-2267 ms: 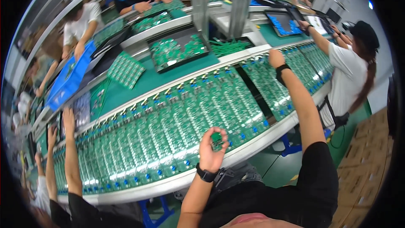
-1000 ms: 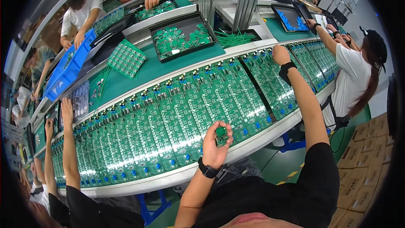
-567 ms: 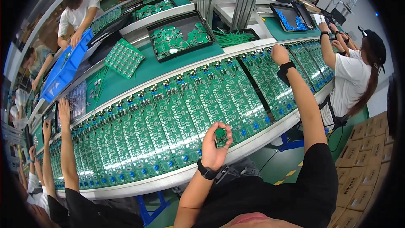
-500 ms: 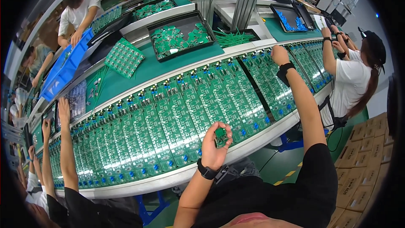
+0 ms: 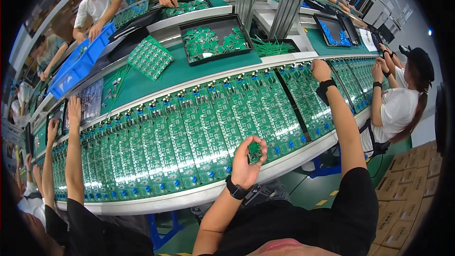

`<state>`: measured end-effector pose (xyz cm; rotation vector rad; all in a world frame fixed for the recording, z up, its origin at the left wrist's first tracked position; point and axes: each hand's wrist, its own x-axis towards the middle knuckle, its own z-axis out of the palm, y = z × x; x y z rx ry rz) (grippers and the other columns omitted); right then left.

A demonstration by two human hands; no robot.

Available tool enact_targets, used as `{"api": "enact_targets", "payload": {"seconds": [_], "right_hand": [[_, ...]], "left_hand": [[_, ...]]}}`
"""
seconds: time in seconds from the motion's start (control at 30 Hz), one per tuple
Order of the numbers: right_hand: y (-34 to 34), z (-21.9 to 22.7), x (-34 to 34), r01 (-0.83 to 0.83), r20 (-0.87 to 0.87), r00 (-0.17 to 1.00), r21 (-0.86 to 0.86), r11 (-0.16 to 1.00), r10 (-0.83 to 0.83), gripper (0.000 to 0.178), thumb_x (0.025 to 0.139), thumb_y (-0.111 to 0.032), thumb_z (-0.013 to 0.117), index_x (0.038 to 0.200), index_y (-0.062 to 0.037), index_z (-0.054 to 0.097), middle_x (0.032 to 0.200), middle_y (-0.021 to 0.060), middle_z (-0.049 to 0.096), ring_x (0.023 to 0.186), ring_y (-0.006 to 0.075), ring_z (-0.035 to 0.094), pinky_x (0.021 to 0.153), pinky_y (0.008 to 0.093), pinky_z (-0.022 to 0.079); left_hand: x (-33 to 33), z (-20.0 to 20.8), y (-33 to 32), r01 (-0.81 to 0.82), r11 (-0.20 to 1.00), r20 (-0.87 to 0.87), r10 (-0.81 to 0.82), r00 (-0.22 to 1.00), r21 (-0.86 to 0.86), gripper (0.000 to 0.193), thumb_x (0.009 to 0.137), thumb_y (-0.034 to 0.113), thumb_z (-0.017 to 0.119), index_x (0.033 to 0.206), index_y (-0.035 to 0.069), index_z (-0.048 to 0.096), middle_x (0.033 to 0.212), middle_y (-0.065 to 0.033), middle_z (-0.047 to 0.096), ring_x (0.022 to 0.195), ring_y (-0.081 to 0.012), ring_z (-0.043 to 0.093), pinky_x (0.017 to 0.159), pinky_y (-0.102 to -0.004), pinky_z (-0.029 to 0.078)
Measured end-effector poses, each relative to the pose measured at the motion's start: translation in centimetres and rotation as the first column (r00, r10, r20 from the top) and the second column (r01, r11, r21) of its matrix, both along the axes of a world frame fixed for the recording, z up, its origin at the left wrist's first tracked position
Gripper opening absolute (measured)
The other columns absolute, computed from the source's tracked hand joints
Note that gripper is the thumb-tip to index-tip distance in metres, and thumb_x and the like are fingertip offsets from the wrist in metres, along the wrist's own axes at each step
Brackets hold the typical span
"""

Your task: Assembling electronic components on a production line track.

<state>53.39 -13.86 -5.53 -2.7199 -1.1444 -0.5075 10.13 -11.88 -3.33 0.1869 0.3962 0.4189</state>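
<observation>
My left hand (image 5: 246, 168) is cupped above the near edge of a long row of green circuit boards (image 5: 204, 130). Curled fingers enclose a few small green circuit boards (image 5: 255, 149) resting in the palm. Farther right, my right hand (image 5: 321, 70) is closed at the far edge of the row, beside upright components on the boards. Its fingertips face away, so whatever they pinch is hidden. Blue components line the near ends of the long boards, and a dark gap splits the row left of my right forearm.
Beyond the row lie a black tray (image 5: 215, 40) of small green boards, a tilted green panel (image 5: 150, 58) and a blue bin (image 5: 81, 61). A metal post (image 5: 290, 7) rises behind. Co-workers' arms (image 5: 74, 156) reach in at left; another person (image 5: 403, 95) works at right. Cartons (image 5: 407, 194) are stacked lower right.
The whole scene has shifted slightly rightward in view. Both my hands keep nearly the same pose. Across the line, a co-worker's hand has reached down into a tray of small boards.
</observation>
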Motion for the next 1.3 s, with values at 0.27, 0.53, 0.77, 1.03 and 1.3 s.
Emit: {"api": "enact_targets", "payload": {"seconds": [0.27, 0.53, 0.77, 1.03, 1.3], "right_hand": [[-3.9, 3.7, -9.8, -0.117, -0.036, 0.993, -0.017, 0.993, 0.116, 0.021, 0.082, -0.026, 0.055, 0.089, -0.0063, 0.059, 0.081, 0.0149, 0.062, 0.076, 0.0338, 0.058, 0.065, 0.0427, 0.046], [-6.9, 0.8, -15.3, -0.253, -0.173, 0.958, -0.142, 0.957, 0.227, 0.057, 0.087, -0.043, 0.047, 0.115, 0.0067, 0.048, 0.12, 0.0239, 0.048, 0.113, 0.0353, 0.045, 0.094, 0.0385, 0.038], [-6.8, 1.2, -16.5, -0.275, -0.283, 0.931, -0.128, 0.953, 0.23, 0.063, 0.087, -0.046, 0.046, 0.119, 0.0087, 0.043, 0.126, 0.0257, 0.042, 0.119, 0.0356, 0.04, 0.098, 0.0371, 0.034], [-3.5, 6.3, -18.7, -0.324, -0.463, 0.852, -0.099, 0.941, 0.244, 0.05, 0.085, -0.038, 0.052, 0.115, 0.0019, 0.049, 0.119, 0.0213, 0.049, 0.11, 0.0335, 0.048, 0.093, 0.0366, 0.037], [11.4, 6.7, -22.1, -0.805, -0.281, 0.55, 0.073, 0.589, 0.786, 0.031, 0.085, -0.024, 0.051, 0.109, -0.0048, 0.055, 0.095, 0.0135, 0.056, 0.093, 0.0309, 0.053, 0.082, 0.0424, 0.043]], "left_hand": [[-0.3, 0.0, 0.1, -0.017, 1.0, 0.006, 0.017, 1.0, 0.0, 0.017, 0.089, 0.023, 0.044, 0.083, 0.007, 0.049, 0.081, -0.0046, 0.051, 0.072, -0.0146, 0.045, 0.057, -0.0247, 0.035], [0.3, 0.3, -0.1, 0.002, 1.0, -0.014, -0.002, 1.0, -0.019, 0.016, 0.089, 0.022, 0.045, 0.083, 0.007, 0.049, 0.081, -0.0051, 0.052, 0.071, -0.015, 0.046, 0.057, -0.025, 0.035], [0.5, 0.2, -0.3, -0.008, 1.0, -0.002, 0.008, 1.0, -0.029, 0.015, 0.089, 0.021, 0.046, 0.083, 0.007, 0.05, 0.081, -0.0053, 0.052, 0.071, -0.015, 0.046, 0.057, -0.0252, 0.035], [0.5, 0.0, -0.4, -0.006, 1.0, -0.005, 0.006, 1.0, -0.013, 0.016, 0.088, 0.022, 0.046, 0.083, 0.007, 0.05, 0.082, -0.005, 0.052, 0.071, -0.0147, 0.047, 0.058, -0.0248, 0.036], [0.3, -0.4, 0.0, -0.027, 1.0, -0.034, 0.027, 0.999, 0.003, 0.016, 0.088, 0.023, 0.048, 0.084, 0.008, 0.051, 0.082, -0.004, 0.053, 0.072, -0.0134, 0.048, 0.059, -0.0251, 0.037]]}}
